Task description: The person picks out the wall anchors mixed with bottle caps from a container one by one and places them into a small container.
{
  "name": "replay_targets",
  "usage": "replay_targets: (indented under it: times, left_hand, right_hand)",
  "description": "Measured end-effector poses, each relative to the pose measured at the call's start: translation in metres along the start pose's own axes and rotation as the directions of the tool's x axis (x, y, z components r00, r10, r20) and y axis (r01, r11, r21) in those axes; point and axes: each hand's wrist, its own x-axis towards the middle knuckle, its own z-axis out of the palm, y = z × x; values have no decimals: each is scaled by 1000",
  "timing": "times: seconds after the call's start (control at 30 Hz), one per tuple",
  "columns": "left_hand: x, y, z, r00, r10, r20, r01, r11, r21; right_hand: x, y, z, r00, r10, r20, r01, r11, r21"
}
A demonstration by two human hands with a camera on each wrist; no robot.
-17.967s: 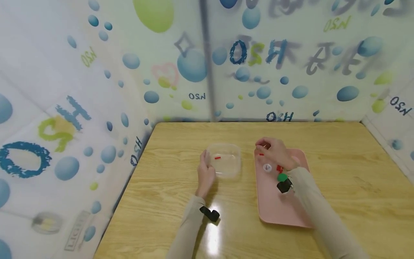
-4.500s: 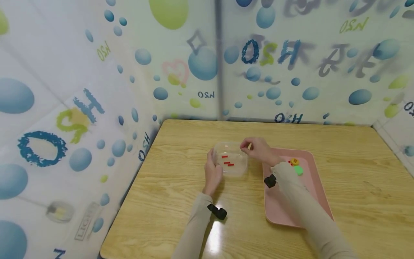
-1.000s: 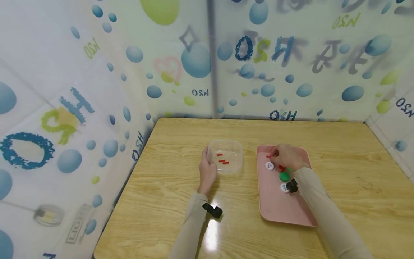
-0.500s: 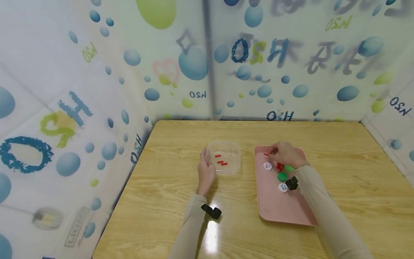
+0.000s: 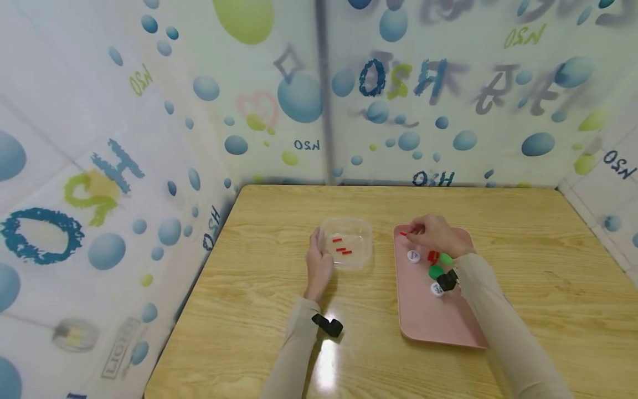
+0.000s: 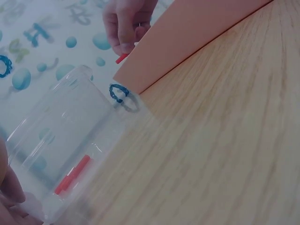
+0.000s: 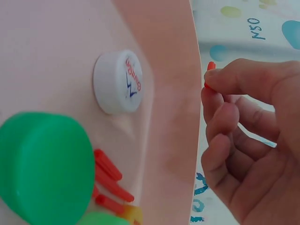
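Note:
In the head view my left hand (image 5: pixel 319 270) holds a clear plastic container (image 5: pixel 360 238) by its left wall. On its floor lie 3 short red sticks (image 5: pixel 341 250), which overlap in the left wrist view. My right hand (image 5: pixel 435 235) pinches another short red stick (image 5: pixel 403 234) between thumb and index fingertip, over the far left corner of the pink tray (image 5: pixel 423 318). In the right wrist view, that red stick (image 7: pixel 210 70) pokes out above the fingertips, beside the tray's wall, while the other fingers curl loosely.
On the tray are a printed white bottle cap (image 5: pixel 413 256), a red clump of sticks (image 5: pixel 433 257), a dark green cap (image 5: pixel 436 272), a light green cap (image 5: pixel 446 259) and a second white cap (image 5: pixel 437 289). A wooden table (image 5: pixel 239 310) bears everything, with patterned walls behind and left.
Over the last second my right hand has shifted left and up, carrying the red stick to the tray's far left corner. The container held one stick 18 seconds ago and holds 3 now.

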Motion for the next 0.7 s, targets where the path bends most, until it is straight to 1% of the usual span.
replay_targets:
  times: [0.13, 0.33, 0.7]
  left_hand:
    - [0, -1, 0, 1000, 3, 2, -2, 1000, -5]
    - [0, 0, 0, 1000, -9, 5, 10, 1000, -12]
    - [1, 0, 0, 1000, -10, 1, 10, 1000, -8]
  right_hand:
    - [2, -6, 2, 1000, -5, -3, 5, 1000, 6]
    - [10, -14, 6, 999, -24, -26, 24, 1000, 7]
    - [23, -34, 13, 992, -115, -45, 115, 993, 13]
